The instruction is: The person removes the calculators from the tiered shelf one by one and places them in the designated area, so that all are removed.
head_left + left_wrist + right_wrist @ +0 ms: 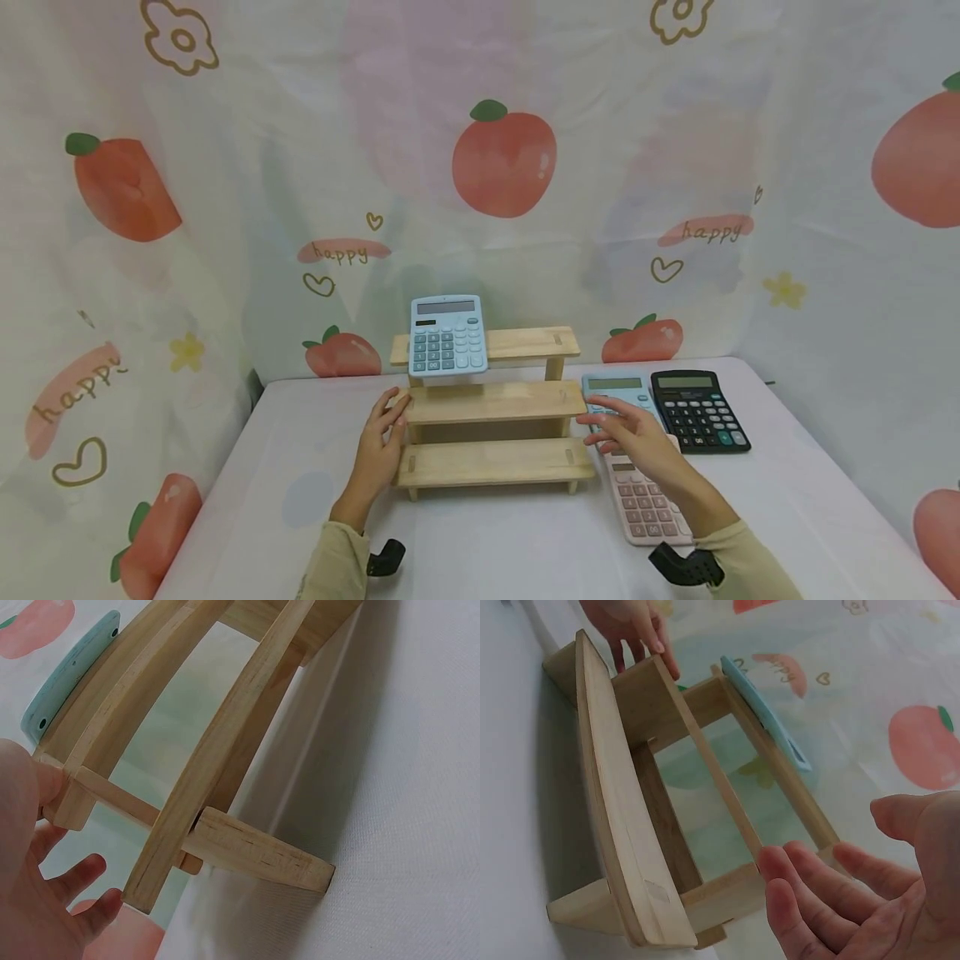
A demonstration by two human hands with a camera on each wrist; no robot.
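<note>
A three-tier wooden shelf [491, 403] stands on the white-covered table. On its top tier a light blue calculator [447, 337] leans back, its keys facing front. My left hand [378, 446] rests against the left end of the middle tier, fingers loosely extended; in the left wrist view, the wooden shelf [202, 765] ends right at those fingers. My right hand [633, 437] is at the right end of the middle tier, with its fingertips [774, 864] by the board's end and its fingers relaxed. Nothing is held in either hand.
Right of the shelf lie a second light blue calculator [615, 384], a black calculator [701, 412] and a pink calculator [652, 506]. My right hand partly covers the blue and pink ones. A fruit-printed cloth [525, 267] hangs behind the table [495, 550].
</note>
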